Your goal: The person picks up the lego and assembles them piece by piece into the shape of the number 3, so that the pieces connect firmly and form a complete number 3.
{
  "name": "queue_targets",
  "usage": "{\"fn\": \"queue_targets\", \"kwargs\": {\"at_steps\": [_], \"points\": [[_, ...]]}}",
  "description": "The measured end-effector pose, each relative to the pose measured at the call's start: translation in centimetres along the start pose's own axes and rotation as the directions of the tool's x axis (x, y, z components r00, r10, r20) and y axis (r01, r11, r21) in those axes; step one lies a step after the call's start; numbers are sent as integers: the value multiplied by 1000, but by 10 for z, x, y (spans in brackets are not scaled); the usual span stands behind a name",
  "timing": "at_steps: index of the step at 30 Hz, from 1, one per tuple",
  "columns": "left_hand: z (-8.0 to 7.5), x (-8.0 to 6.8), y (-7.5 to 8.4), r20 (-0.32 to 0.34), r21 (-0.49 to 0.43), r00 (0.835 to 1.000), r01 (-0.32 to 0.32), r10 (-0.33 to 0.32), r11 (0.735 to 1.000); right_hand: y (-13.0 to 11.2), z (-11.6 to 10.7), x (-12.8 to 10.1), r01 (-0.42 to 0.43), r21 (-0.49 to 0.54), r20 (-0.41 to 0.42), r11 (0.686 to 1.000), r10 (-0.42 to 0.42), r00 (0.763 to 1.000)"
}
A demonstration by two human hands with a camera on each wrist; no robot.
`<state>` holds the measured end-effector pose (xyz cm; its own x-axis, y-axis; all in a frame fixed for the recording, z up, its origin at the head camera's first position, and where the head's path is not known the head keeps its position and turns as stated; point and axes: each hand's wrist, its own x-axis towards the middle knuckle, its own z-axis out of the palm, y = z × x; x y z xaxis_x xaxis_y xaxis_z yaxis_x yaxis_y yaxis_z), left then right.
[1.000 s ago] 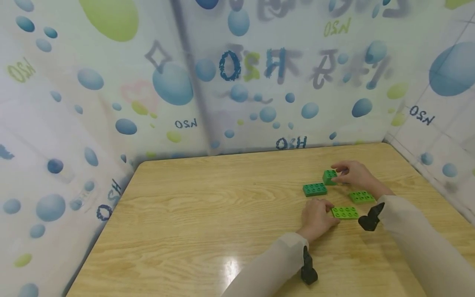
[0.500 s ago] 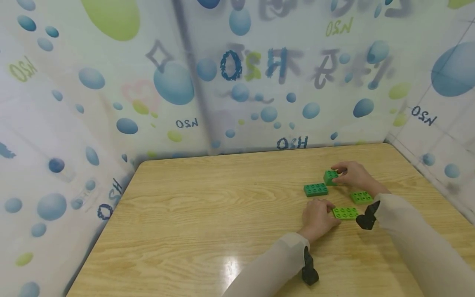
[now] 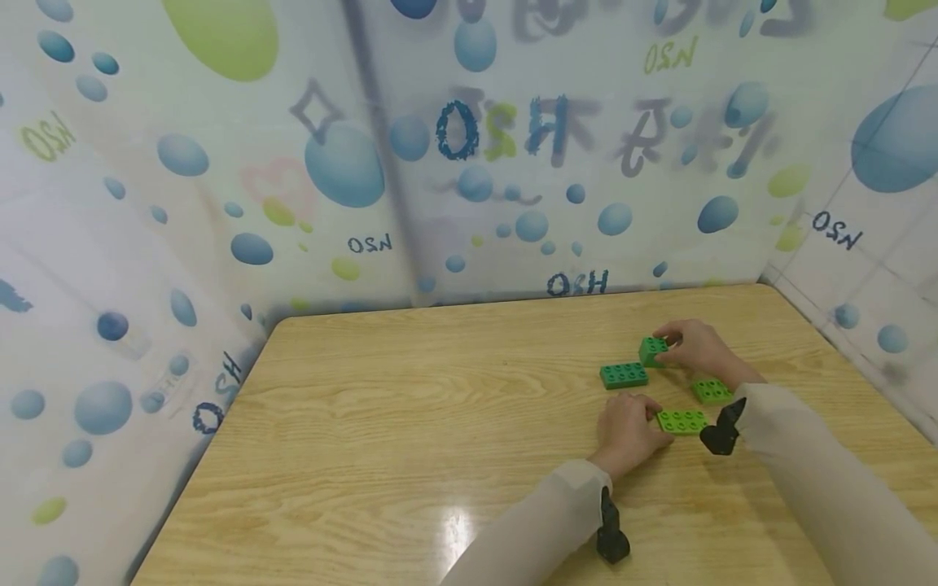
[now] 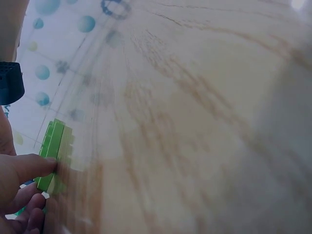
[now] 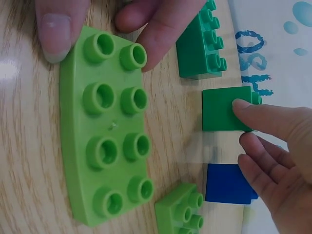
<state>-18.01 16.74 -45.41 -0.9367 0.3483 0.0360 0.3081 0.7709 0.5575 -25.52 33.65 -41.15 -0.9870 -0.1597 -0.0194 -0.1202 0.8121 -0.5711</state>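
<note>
My left hand (image 3: 628, 430) pinches the left end of a long light green building brick (image 3: 683, 422) lying on the table, thumb (image 5: 54, 34) on one side and fingers on the other. My right hand (image 3: 696, 352) grips a green cube-shaped brick (image 3: 651, 352) farther back; in the right wrist view its thumb presses the cube's face (image 5: 222, 111) and its fingers curl by the side. A dark green long brick (image 3: 623, 375) lies left of the cube. A smaller light green brick (image 3: 711, 391) lies below the right wrist. A blue brick (image 5: 226, 184) beside the right fingers is hidden in the head view.
The wooden table (image 3: 410, 423) extends far to the left of the hands. Behind and beside it hangs a white curtain (image 3: 484, 228) printed with blue and green drops. Each wrist carries a black device (image 3: 612, 537).
My right wrist and forearm have drifted slightly left, covering more of the smaller light green brick. Both hands keep their holds, and the bricks stay in place; the head view has shifted a little.
</note>
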Motion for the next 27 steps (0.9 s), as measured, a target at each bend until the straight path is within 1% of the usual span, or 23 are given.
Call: {"fn": "queue_targets", "kwargs": {"at_steps": [5,10,15,20,27], "points": [[-1,0,0,-1,-6,1000,-10,10,1000,-1,-1,-3,13,-6,-13,1000,-13,1000],[1,0,1,-8,6,1000,-13,13,1000,-7,-5,-7,49,-18,-31,999,-49,998],[1,1,1,-13,18,1000,0,0,1000,-13,-11,-11,81,-33,-38,996,-82,996],[0,0,1,-2,-8,1000,13,-13,1000,-14,-17,-18,107,-57,-57,993,-110,992],[1,0,0,-7,-12,1000,-9,9,1000,-14,-27,-31,138,-81,-77,987,-145,986]]}}
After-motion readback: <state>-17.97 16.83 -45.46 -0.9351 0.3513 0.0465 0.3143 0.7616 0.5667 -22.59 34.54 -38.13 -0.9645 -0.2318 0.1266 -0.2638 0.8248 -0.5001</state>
